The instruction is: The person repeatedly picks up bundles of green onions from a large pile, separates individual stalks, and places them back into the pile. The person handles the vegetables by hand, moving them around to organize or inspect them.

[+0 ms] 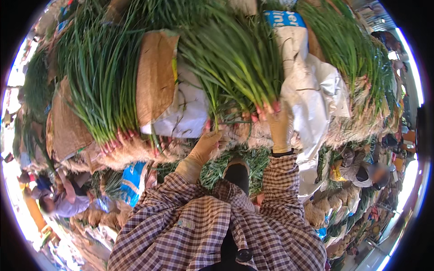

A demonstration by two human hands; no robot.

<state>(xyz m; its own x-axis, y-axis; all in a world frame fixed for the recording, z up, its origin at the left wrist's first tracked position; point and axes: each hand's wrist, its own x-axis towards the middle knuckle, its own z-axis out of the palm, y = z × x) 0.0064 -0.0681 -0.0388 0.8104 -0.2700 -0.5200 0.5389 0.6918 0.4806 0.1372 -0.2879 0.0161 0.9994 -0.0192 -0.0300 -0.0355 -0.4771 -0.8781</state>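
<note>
My left hand (205, 147), in a tan glove, pinches a thin green onion stalk (216, 118) near its base. Roots hang beside those fingertips. To its right, my right hand (279, 127), also gloved, is closed around the pinkish lower stems of a bunch of green onions (247, 64). The bunch's long leaves fan up and to the left, slightly blurred. Beneath both hands runs a row of pale, stringy onion roots (254, 135). How many stems my right hand grips is hidden by its fingers.
A brown and white sack (157, 81) separates my bunch from another onion pile (105, 84) at left. White plastic sacking (305, 91) lies at right. Loose green leaves (217, 169) cover the ground around my shoe (237, 176). Other people (69, 200) (361, 171) work on both sides.
</note>
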